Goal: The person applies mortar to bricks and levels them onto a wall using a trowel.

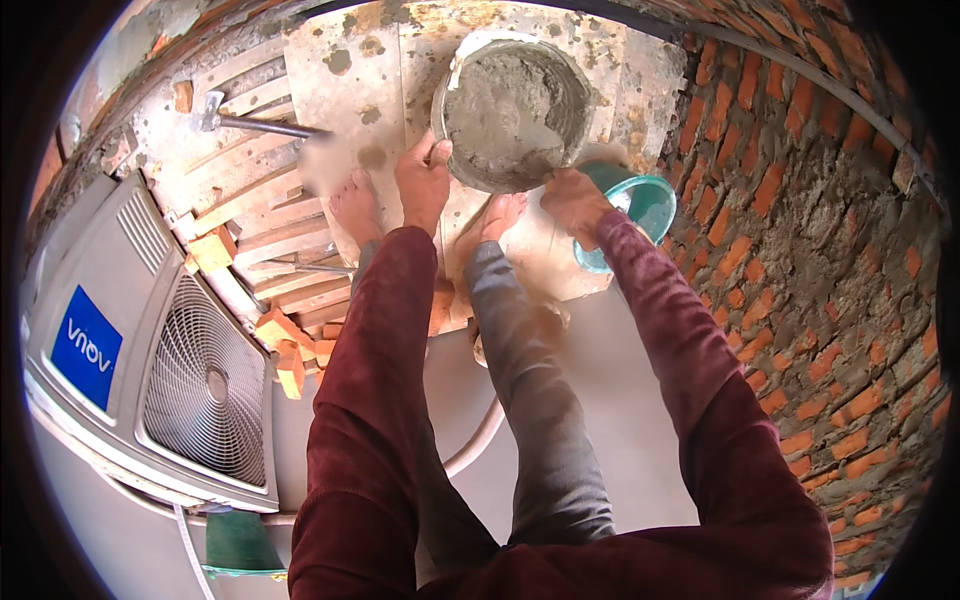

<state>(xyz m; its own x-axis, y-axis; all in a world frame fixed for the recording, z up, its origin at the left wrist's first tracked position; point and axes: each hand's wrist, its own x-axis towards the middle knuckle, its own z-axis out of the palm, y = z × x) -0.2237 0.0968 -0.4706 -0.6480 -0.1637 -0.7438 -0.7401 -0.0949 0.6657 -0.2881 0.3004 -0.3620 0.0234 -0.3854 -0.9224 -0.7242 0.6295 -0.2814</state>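
A round tub [578,88] of wet grey mortar [515,115] is between my two hands at the far middle, over a stained board [355,90]. My left hand [424,180] grips its left rim, with the thumb over the edge. At the lower right rim, my right hand [577,205] is closed on the tub; its fingertips are partly hidden. Pale dried crust coats the tub's upper left rim. Just right of my right hand stands a teal bucket [655,200], partly covered by my hand and sleeve. Whether the tub's base touches the board, I cannot tell.
My bare feet are on the boards just below the tub. A hammer [270,126] lies on wooden slats [250,190] at left, near loose orange bricks [212,250]. An air-conditioner outdoor unit [130,240] fills the left side. A mortar-smeared brick wall [780,250] rises at right.
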